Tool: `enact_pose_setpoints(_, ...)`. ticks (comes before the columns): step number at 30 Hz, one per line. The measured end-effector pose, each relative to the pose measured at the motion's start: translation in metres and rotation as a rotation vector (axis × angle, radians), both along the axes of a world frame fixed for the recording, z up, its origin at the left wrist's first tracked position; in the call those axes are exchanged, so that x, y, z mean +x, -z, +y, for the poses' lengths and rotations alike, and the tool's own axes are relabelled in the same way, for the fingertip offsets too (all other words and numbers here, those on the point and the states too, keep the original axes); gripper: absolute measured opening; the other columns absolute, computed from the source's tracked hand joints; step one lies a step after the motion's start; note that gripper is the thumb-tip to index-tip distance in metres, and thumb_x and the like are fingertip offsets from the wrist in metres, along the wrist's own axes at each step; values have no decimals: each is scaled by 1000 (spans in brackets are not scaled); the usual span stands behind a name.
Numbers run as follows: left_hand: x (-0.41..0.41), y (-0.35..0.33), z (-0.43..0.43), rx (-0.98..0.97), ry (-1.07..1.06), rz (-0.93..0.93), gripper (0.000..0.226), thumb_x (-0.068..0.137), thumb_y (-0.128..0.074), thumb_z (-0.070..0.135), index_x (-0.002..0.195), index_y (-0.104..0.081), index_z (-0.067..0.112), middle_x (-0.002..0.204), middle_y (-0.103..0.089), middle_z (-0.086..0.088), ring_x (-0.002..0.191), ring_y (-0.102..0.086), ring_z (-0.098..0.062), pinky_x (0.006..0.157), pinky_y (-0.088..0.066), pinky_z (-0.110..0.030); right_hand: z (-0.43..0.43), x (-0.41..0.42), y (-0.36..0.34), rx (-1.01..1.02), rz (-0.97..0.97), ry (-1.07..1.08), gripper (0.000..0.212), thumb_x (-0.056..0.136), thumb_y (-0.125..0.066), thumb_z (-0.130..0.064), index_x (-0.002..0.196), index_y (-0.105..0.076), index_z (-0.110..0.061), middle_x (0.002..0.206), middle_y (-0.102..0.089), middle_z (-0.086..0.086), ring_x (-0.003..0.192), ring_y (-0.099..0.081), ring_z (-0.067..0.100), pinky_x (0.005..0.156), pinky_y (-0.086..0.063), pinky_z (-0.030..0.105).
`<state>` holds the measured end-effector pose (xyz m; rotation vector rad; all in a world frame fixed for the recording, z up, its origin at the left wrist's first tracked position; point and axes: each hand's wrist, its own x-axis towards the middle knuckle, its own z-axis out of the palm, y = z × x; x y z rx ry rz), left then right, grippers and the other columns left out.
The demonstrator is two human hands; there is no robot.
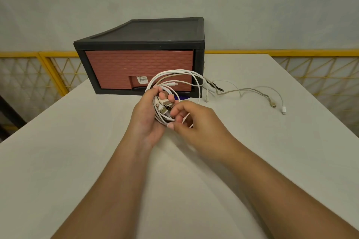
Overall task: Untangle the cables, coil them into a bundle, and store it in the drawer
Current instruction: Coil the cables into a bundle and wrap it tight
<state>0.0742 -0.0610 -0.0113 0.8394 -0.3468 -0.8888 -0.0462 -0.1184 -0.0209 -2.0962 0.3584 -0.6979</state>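
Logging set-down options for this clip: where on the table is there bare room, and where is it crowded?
Bare: the table left of the left hand, from the drawer unit to the near edge; also right of the right hand, nearer than the loose cable tails. Crowded: those tails spread from the drawer unit's right corner rightward.

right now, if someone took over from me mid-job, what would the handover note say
Left hand grips the part-wound cables above the table.
Right hand pinches a strand beside the coil.
Loose tails trail on the table, right of the drawer, which is shut.
Done: coil started.
Left: wind in the tails, open the drawer, store the bundle.
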Motion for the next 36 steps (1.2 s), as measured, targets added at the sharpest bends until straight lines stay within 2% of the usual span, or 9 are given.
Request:
enact_pose_setpoints(4, -1, 2, -3, -5, -8, 2, 46, 99, -44, 27, 55, -51, 19, 61, -56, 0, 64, -57, -15, 64, -49, -29, -1, 4, 6, -31, -19, 32, 12, 82, -71, -9, 78, -67, -20, 75, -55, -7, 64, -48, 3, 64, -39, 12)
enact_pose_setpoints(8, -2, 5, -6, -41, -56, 73, 40, 98, -48, 25, 59, -50, 17, 70, -48, -1, 69, -52, -14, 69, -54, -25, -2, 4, 7, -25, -55, 16, 10, 80, -73, -8, 77, -72, -18, 76, -58, -4, 67, -51, 3, 65, -41, 13)
enact_pose_setpoints(15, -9, 4, -2, -73, 13, 113, 38, 99, -45, 30, 63, -48, 18, 60, -53, 2, 68, -57, -16, 65, -49, -28, 2, 7, 12, -176, -65, 144, 12, 78, -70, -12, 72, -69, -22, 73, -56, -10, 68, -52, 7, 63, -47, 28)
enact_pose_setpoints(19, -7, 6, -3, -61, 21, 114, 32, 98, -46, 32, 69, -48, 20, 61, -48, 4, 71, -57, -17, 61, -50, -33, 0, 8, 14, -3, -74, 210, 21, 70, -82, -16, 64, -62, -16, 64, -51, -10, 59, -47, 5, 59, -41, 22)
enact_pose_setpoints(22, -6, 6, -3, -65, 0, 114, 30, 100, -47, 33, 73, -50, 19, 53, -45, 8, 58, -49, -11, 60, -49, -30, -5, 7, 12, 103, -65, 157, 31, 65, -86, -13, 63, -55, -11, 61, -45, -10, 55, -40, 3, 58, -35, 17)
enact_pose_setpoints(25, -7, 4, -1, -90, 6, 106, 30, 101, -46, 32, 75, -50, 18, 46, -41, 11, 44, -44, -4, 57, -47, -22, -16, 1, 8, 250, -13, 80, 35, 65, -87, -17, 69, -52, -16, 64, -47, -6, 58, -41, 9, 58, -36, 23)
enact_pose_setpoints(30, -7, 3, 4, -110, 136, 72, 30, 98, -48, 33, 72, -52, 18, 43, -39, 10, 40, -43, -3, 49, -47, -22, -32, -10, -3, 433, 67, 75, 28, 81, -75, -33, 93, -58, -14, 82, -56, 0, 70, -60, 13, 60, -46, 23)
enact_pose_setpoints(33, -7, 2, 6, -110, 232, 47, 25, 92, -50, 35, 72, -50, 19, 43, -38, 11, 39, -41, -3, 49, -45, -20, -35, -9, -3, 611, 2, 58, 18, 87, -68, -31, 97, -63, -16, 91, -62, 3, 75, -63, 13, 67, -49, 27)
enact_pose_setpoints(36, -10, 2, 5, -75, 295, 5, 27, 93, -47, 35, 71, -49, 19, 41, -37, 11, 38, -40, -3, 48, -45, -20, -33, -6, -2, 579, -44, 96, 21, 86, -70, -23, 103, -65, -11, 89, -65, 3, 76, -65, 14, 68, -53, 30)
